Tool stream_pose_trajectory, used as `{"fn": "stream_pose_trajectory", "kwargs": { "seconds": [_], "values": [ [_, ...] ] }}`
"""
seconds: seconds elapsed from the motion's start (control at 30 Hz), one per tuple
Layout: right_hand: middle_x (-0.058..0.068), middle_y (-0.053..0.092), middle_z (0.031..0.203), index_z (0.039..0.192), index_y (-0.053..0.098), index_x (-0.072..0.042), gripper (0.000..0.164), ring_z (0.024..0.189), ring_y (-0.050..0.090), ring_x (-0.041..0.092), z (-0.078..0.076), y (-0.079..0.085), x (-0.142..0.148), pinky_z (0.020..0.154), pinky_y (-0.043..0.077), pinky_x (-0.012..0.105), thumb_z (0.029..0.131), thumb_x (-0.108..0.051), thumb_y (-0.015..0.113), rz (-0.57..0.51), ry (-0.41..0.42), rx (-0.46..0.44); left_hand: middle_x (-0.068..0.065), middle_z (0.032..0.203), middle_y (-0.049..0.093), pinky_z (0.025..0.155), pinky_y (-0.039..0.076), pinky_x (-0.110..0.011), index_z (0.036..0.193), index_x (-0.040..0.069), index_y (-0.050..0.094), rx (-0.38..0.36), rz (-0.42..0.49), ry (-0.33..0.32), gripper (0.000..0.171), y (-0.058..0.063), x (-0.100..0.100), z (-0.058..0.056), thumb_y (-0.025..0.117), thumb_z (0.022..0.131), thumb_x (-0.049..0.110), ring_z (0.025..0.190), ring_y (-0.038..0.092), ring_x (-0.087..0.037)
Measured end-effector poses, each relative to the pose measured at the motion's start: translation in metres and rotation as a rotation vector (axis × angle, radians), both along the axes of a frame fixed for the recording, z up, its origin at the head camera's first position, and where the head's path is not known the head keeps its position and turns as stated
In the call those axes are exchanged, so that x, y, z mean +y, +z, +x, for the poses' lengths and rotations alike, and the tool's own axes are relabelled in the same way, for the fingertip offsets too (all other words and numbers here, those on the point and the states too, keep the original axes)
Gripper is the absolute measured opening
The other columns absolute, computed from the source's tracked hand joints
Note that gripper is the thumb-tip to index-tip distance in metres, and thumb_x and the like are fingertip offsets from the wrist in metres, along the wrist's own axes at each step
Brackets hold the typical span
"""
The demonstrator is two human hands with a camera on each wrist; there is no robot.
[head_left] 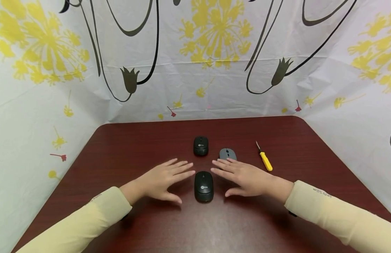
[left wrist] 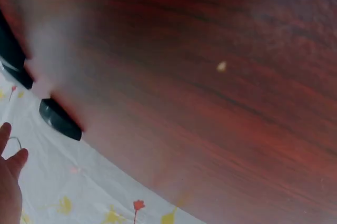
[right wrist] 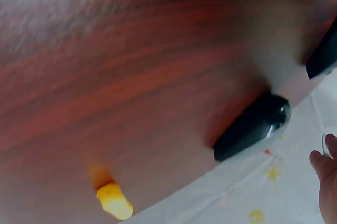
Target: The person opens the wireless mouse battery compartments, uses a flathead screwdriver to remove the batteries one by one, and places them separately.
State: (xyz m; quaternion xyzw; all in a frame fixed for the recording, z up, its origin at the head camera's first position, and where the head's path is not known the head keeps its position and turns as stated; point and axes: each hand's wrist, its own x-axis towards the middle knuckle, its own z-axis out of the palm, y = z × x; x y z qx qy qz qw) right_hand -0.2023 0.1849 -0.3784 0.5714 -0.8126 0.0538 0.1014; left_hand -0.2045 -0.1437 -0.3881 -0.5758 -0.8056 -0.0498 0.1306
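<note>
My left hand (head_left: 162,179) and right hand (head_left: 246,177) are spread wide, holding nothing; I'd come in evenly on the black mouse (head_left: 203,187) between them.

The worktop (head_left: 138,147) is viewed by the head camera from above its near side, facing forward and down, with the patterned sheet (head_left: 173,88) behind. By both wrist cameras it is seen closer and inverted, the sheet lowermost. Mice (head_left: 203,186) are shared by all views; the yellow screwdriver (head_left: 265,161), by head and right wrist.
</note>
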Motion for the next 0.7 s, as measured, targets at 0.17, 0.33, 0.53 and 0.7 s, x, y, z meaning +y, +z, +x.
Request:
{"fn": "stream_pose_trajectory", "kwargs": {
  "seconds": [0.17, 0.33, 0.53, 0.7],
  "values": [
    [0.008, 0.019, 0.144, 0.139, 0.025, -0.011, 0.078, 0.127, 0.025, 0.026, 0.003, -0.004, -0.007, 0.1, 0.027, 0.042, 0.079, -0.045, 0.06, 0.029, 0.052, 0.009, -0.005, 0.143, 0.021, 0.102, 0.02, -0.048, 0.138, 0.013, 0.03, 0.006, -0.023, -0.063, 0.086, -0.005, 0.003, 0.001, 0.053, 0.073, 0.064, 0.13, 0.019, -0.02],
    [0.011, 0.028, 0.14, 0.138, 0.029, -0.011, 0.07, 0.126, 0.028, 0.025, 0.004, -0.008, -0.012, 0.099, 0.029, 0.039, 0.082, -0.04, 0.059, 0.045, 0.094, 0.053, -0.008, 0.14, 0.029, 0.102, 0.021, -0.047, 0.137, 0.011, 0.031, 0.035, -0.037, -0.122, 0.081, -0.009, 0.007, -0.001, 0.052, 0.077, 0.06, 0.129, 0.022, -0.021],
    [0.011, 0.037, 0.136, 0.134, 0.038, -0.01, 0.061, 0.123, 0.034, 0.022, 0.001, -0.013, -0.02, 0.098, 0.032, 0.036, 0.082, -0.034, 0.062, 0.019, 0.16, 0.116, -0.01, 0.133, 0.04, 0.101, 0.025, -0.045, 0.134, 0.01, 0.037, 0.078, -0.033, -0.169, 0.074, -0.013, 0.01, -0.005, 0.052, 0.079, 0.056, 0.125, 0.03, -0.022],
    [0.01, 0.039, 0.134, 0.133, 0.04, -0.011, 0.059, 0.122, 0.036, 0.018, -0.002, -0.019, -0.024, 0.098, 0.033, 0.036, 0.083, -0.033, 0.061, 0.019, 0.195, 0.155, -0.011, 0.129, 0.044, 0.1, 0.027, -0.044, 0.132, 0.009, 0.041, 0.116, -0.025, -0.209, 0.069, -0.016, 0.013, -0.008, 0.055, 0.08, 0.053, 0.12, 0.038, -0.024]
  ]
}}
